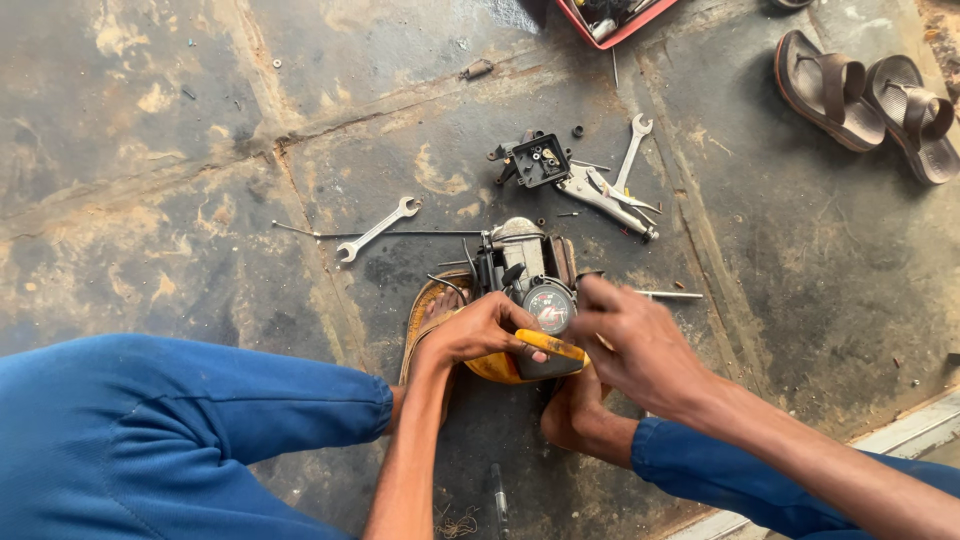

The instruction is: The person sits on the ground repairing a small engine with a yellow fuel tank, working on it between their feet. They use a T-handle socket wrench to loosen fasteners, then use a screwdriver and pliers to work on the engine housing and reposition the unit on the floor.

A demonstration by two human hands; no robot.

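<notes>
Hands at work on a small motor unit [525, 275], part stripped, on an oil-stained concrete floor [150, 200].

Left hand [480, 328] is closed around a yellow-handled tool [550, 346], pressing it against the unit beside a round dial [550, 305]. Right hand [630, 340] is pinched shut at the unit's right edge; what it grips cannot be made out. Judged from the layout, disassembly is well along: a black housing [540, 160] already lies apart, near pliers [605, 195], two spanners [375, 230] [630, 150], a thin rod [400, 234] and loose screws. The main body remains assembled. A red tray [615, 20] is cut off at the top edge. Bare feet are partly hidden under the hands; sandals [865, 100] lie well apart.
</notes>
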